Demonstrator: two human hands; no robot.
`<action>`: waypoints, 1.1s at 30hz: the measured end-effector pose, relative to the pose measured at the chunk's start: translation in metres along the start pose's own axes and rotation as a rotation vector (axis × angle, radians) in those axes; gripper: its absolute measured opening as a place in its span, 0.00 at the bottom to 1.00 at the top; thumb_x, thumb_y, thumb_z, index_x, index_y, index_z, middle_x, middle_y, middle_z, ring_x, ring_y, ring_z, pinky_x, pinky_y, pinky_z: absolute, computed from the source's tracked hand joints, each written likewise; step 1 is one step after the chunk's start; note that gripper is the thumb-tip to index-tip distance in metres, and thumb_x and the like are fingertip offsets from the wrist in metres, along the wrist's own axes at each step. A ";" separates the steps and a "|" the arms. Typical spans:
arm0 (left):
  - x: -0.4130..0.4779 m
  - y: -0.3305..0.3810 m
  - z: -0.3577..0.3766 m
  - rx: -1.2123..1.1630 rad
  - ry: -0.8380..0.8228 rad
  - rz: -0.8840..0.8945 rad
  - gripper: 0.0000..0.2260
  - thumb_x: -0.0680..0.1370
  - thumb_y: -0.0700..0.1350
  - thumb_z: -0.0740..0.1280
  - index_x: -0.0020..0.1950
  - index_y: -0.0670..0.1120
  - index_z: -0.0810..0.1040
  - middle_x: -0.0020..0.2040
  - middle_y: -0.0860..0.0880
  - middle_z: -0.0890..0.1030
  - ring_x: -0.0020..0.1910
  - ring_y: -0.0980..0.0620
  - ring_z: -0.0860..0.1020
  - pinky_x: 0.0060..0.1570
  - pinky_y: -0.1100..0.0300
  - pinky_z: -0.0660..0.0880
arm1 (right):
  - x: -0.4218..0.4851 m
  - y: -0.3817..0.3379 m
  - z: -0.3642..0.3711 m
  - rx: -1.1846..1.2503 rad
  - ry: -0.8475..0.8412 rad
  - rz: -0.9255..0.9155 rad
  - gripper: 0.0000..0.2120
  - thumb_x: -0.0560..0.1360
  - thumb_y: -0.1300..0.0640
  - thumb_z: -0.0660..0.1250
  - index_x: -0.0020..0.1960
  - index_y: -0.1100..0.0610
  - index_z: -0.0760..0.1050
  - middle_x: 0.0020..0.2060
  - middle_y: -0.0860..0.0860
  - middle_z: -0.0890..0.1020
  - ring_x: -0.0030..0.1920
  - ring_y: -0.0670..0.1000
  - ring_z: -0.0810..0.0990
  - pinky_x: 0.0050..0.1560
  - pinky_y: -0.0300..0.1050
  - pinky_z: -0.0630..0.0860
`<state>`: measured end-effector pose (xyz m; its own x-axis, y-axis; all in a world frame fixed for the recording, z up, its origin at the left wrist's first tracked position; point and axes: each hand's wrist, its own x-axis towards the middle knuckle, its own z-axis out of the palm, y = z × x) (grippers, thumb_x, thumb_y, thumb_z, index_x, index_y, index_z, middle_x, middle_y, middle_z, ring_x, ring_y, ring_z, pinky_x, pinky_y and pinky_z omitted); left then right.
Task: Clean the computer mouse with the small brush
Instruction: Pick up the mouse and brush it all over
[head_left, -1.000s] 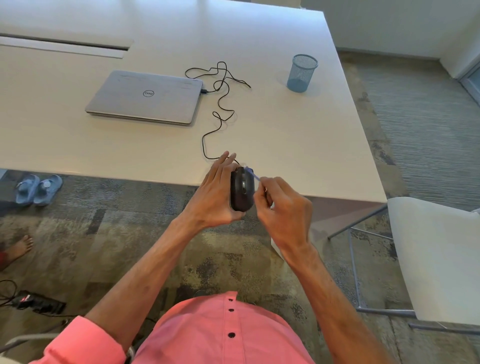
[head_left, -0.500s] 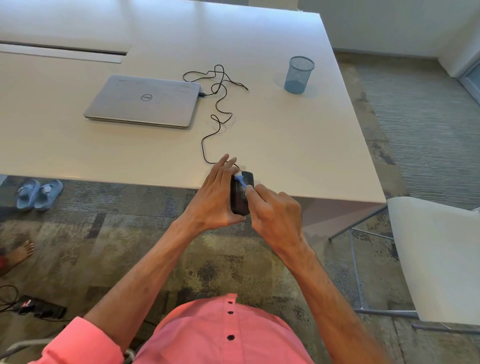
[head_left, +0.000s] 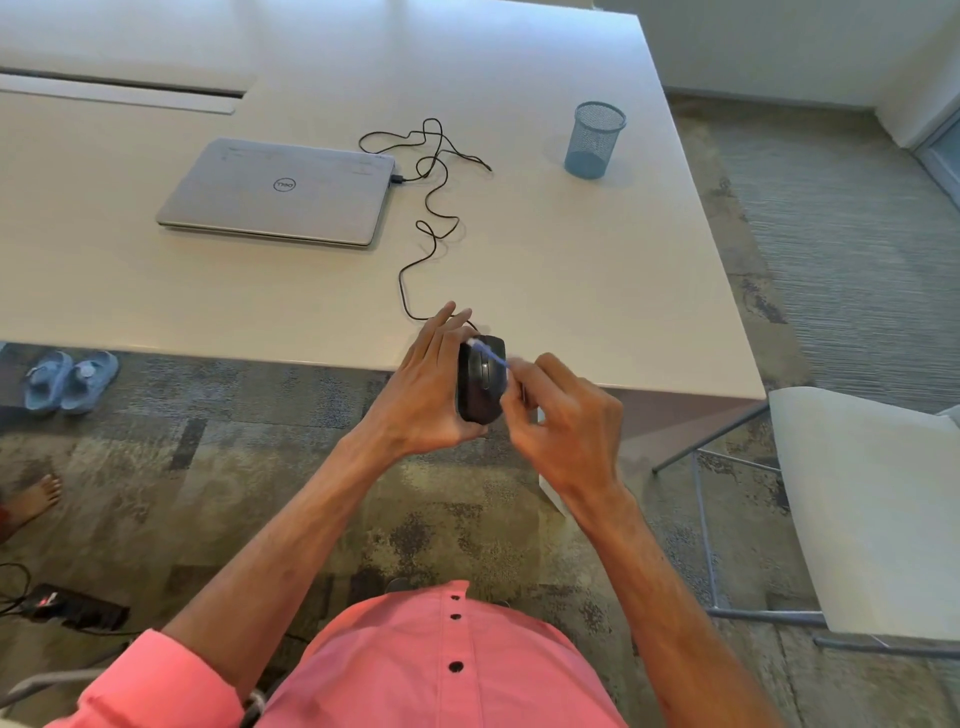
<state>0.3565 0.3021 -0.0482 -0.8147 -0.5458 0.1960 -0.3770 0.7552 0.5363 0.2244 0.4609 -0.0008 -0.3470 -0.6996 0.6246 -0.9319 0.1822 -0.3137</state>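
Observation:
A black wired computer mouse (head_left: 480, 382) is held just off the near edge of the white table (head_left: 597, 270), top side facing me. My left hand (head_left: 428, 387) grips it from the left, fingers stretched along its side. My right hand (head_left: 563, 415) pinches a small brush with a blue handle (head_left: 491, 355); its pale bristle end lies over the front of the mouse, blurred. The black cable (head_left: 428, 218) runs from the mouse across the table to the laptop.
A closed silver laptop (head_left: 278, 192) lies at the table's left. A blue mesh pen cup (head_left: 595, 139) stands at the back right. A white chair (head_left: 872, 509) is at my right. Blue sandals (head_left: 70, 380) and a power strip (head_left: 72, 610) lie on the carpet.
My right hand has drawn back to the right, and the brush now slants across the mouse's front end. My left hand keeps the mouse in nearly the same place.

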 end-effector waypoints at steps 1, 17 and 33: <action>0.000 0.000 0.001 0.002 0.002 0.000 0.55 0.68 0.60 0.87 0.86 0.43 0.62 0.91 0.47 0.58 0.94 0.49 0.47 0.90 0.47 0.58 | 0.003 0.002 0.000 -0.012 0.015 0.002 0.06 0.83 0.58 0.72 0.56 0.55 0.88 0.40 0.47 0.84 0.29 0.49 0.77 0.27 0.46 0.76; -0.003 -0.001 0.003 0.010 0.013 0.007 0.50 0.70 0.60 0.83 0.85 0.45 0.62 0.91 0.46 0.59 0.94 0.49 0.47 0.90 0.49 0.56 | 0.020 -0.002 -0.019 0.074 -0.369 -0.216 0.04 0.78 0.67 0.73 0.48 0.60 0.84 0.40 0.52 0.81 0.33 0.55 0.78 0.29 0.50 0.78; -0.001 -0.001 -0.002 0.028 0.020 -0.025 0.53 0.70 0.62 0.83 0.86 0.44 0.61 0.92 0.46 0.56 0.93 0.49 0.46 0.90 0.48 0.56 | 0.017 0.001 -0.017 0.167 -0.447 -0.239 0.05 0.85 0.61 0.72 0.52 0.61 0.86 0.45 0.52 0.84 0.35 0.53 0.81 0.34 0.48 0.82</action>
<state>0.3589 0.3016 -0.0472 -0.7956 -0.5721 0.1995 -0.4097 0.7506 0.5184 0.2157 0.4610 0.0217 -0.0146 -0.9410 0.3380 -0.9373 -0.1048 -0.3324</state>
